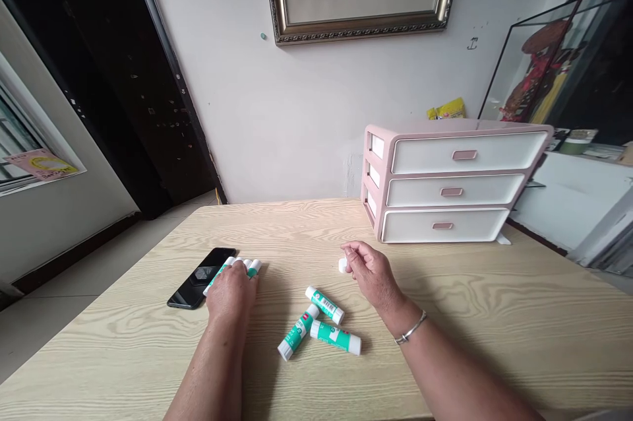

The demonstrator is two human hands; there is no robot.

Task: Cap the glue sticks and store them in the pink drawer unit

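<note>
My left hand (pixel 229 290) lies over several green-and-white glue sticks (pixel 254 268) set side by side, its fingers bent down on them. White ends poke out past the fingers; the rest of the sticks is mostly hidden. On the right, my right hand (pixel 370 274) is closed, thumb against fingers, at a small white cap-like piece (pixel 342 265); whether more of it is behind the fingers I cannot tell. Between my hands lie three loose glue sticks: an upper one (pixel 325 305), a left one (pixel 299 332) and a lower right one (pixel 336 337).
A black phone (pixel 190 289) lies flat beside the left-hand sticks. At the back right of the wooden table (pixel 475 322) stands a pink-and-white drawer unit (pixel 455 193) with a yellow packet (pixel 448 109) behind its top. Behind the table rises a wall with a framed picture (pixel 363 18).
</note>
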